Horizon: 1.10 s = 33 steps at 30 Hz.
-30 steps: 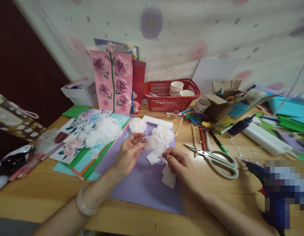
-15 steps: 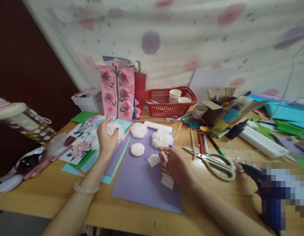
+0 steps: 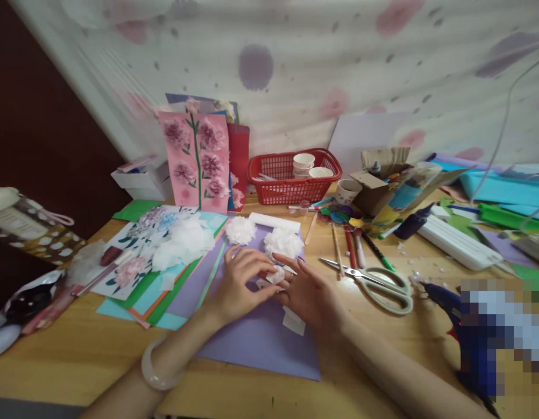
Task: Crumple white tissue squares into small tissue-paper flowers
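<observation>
My left hand [image 3: 243,286] bends over the purple paper sheet [image 3: 261,349], thumb and fingers closing on a small crumpled piece of white tissue paper [image 3: 276,274]. From the other side, my right hand [image 3: 315,294] holds the same piece at its fingertips, palm turned inward. A flat white tissue square [image 3: 294,321] lies just below the right hand. Behind the hands sit two fluffy white tissue flowers, a smaller one [image 3: 240,230] and a larger one [image 3: 282,243]. The round white disc is hidden behind my left hand.
White tissue pieces [image 3: 184,241] are heaped on coloured sheets at left. Scissors [image 3: 369,282] and a glue gun [image 3: 448,302] lie at right. Behind stand a red basket [image 3: 291,189] with cups and a pink flower picture [image 3: 197,163]. A bottle [image 3: 29,227] is far left.
My left hand has moved right and down from the tissue heap to the piece at my right hand. The right hand's fingers have loosened. The view has shifted slightly.
</observation>
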Each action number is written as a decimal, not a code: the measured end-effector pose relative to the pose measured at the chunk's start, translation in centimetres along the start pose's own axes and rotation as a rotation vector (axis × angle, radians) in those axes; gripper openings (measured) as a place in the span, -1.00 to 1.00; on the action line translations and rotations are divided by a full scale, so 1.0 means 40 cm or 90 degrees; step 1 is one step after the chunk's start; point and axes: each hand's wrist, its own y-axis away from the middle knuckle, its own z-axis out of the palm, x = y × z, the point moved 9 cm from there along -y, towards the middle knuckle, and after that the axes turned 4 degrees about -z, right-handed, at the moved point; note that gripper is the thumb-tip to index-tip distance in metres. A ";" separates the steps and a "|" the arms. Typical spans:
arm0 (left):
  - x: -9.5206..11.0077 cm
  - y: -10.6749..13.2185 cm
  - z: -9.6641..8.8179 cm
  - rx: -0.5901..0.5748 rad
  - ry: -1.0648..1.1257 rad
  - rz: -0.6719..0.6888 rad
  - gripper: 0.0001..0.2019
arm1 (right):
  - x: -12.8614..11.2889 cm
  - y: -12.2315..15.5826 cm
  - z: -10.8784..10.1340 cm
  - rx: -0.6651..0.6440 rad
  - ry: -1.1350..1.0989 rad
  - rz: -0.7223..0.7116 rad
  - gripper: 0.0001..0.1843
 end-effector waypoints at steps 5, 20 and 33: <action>0.003 0.009 -0.011 0.018 -0.002 0.041 -0.93 | -0.005 0.002 0.002 -0.003 0.015 -0.016 -0.66; -0.092 0.028 0.016 0.032 0.538 -0.288 -0.89 | -0.071 0.017 -0.012 0.065 0.396 -0.193 -0.78; -0.113 0.028 0.061 -0.066 0.676 -0.389 -0.84 | -0.100 0.035 0.011 0.042 0.499 -0.284 -0.88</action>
